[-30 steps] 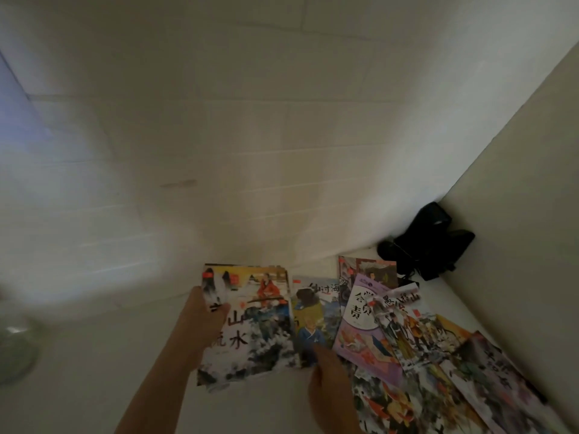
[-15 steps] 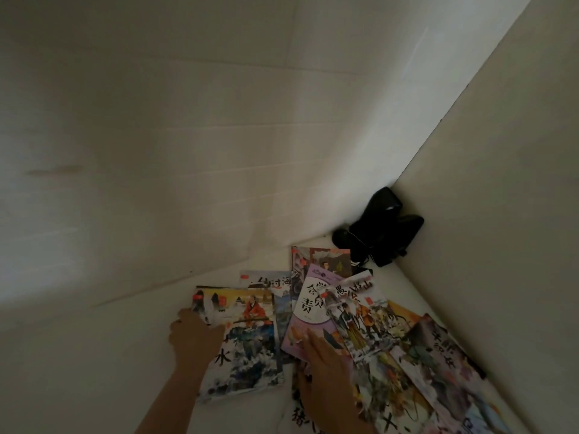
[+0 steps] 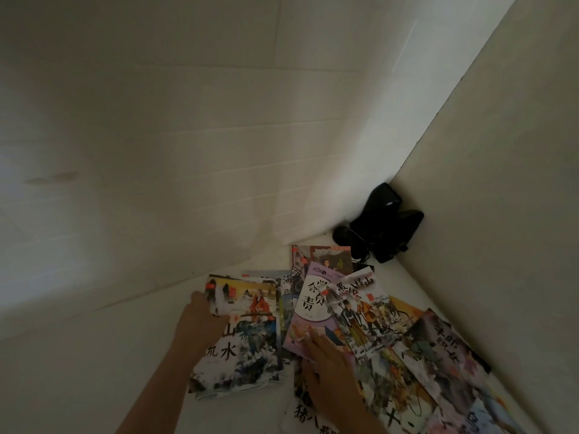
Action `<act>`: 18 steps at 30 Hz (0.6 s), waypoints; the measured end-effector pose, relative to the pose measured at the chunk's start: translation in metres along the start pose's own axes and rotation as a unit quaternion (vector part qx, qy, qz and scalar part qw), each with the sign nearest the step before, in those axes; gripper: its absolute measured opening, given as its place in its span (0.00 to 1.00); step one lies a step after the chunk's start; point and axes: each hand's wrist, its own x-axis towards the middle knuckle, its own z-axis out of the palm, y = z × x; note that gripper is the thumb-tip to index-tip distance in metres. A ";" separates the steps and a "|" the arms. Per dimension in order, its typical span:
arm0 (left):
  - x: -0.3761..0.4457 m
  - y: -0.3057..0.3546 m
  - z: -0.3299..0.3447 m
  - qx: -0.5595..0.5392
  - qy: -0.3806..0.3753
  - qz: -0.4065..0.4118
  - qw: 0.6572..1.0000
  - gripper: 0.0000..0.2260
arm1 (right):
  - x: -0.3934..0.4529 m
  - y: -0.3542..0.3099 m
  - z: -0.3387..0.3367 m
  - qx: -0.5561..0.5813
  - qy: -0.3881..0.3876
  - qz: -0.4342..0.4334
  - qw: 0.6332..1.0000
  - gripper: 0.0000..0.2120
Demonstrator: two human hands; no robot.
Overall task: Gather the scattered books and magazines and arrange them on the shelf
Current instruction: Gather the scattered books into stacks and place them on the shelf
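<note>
White-bordered landscape book (image 3: pixel 241 333) stayed gripped in left hand (image 3: pixel 200 321); right hand (image 3: pixel 326 358), fingers flat, had slid onto purple book (image 3: pixel 308 311).

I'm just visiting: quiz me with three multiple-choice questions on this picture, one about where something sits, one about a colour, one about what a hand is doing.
1. Where is the black device?
A. in the far corner
B. on the books
C. in a hand

2. What colour is the cover under the right hand?
A. green
B. lilac
C. black

3. What is the left hand doing?
A. hanging idle
B. pointing upward
C. holding the mountain-painting book

Answers: 1 A, it sits where the walls meet. 2 B, the lilac book lies under its fingertips. 3 C, it lies over that book's left edge.
</note>
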 end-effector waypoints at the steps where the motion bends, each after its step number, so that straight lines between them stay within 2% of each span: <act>1: -0.010 0.012 -0.003 0.015 0.002 0.035 0.999 0.21 | 0.001 -0.002 -0.005 0.087 -0.004 0.038 0.995 0.28; 3: -0.032 0.040 -0.006 0.043 0.021 0.125 0.991 0.19 | 0.003 -0.014 -0.018 0.285 -0.015 0.096 0.954 0.26; 5: -0.050 0.070 -0.003 0.052 0.020 0.204 0.977 0.16 | 0.006 -0.022 -0.029 0.434 -0.030 0.110 0.894 0.31; 6: -0.053 0.084 0.002 0.033 0.003 0.220 0.975 0.15 | 0.005 -0.022 -0.038 0.467 -0.017 0.111 0.877 0.28; 8: -0.054 0.107 0.019 -0.053 -0.053 0.198 0.977 0.16 | -0.001 -0.015 -0.067 0.495 0.035 0.121 0.860 0.17; 9: -0.048 0.111 0.032 -0.103 -0.082 0.174 0.976 0.17 | -0.003 -0.003 -0.080 0.485 0.071 0.135 0.861 0.15; 11: -0.039 0.109 0.069 -0.157 -0.124 0.130 0.971 0.24 | -0.008 0.033 -0.105 0.420 0.099 0.157 0.888 0.16; 14: -0.033 0.103 0.133 -0.183 -0.161 0.062 0.968 0.36 | -0.007 0.089 -0.125 0.318 0.062 0.180 0.929 0.18; 16: -0.029 0.104 0.171 -0.152 -0.145 0.014 0.977 0.39 | 0.007 0.117 -0.128 0.259 0.065 0.168 0.949 0.15; 18: -0.025 0.107 0.196 -0.026 -0.111 0.002 0.993 0.38 | 0.027 0.137 -0.126 0.182 0.064 0.152 0.969 0.14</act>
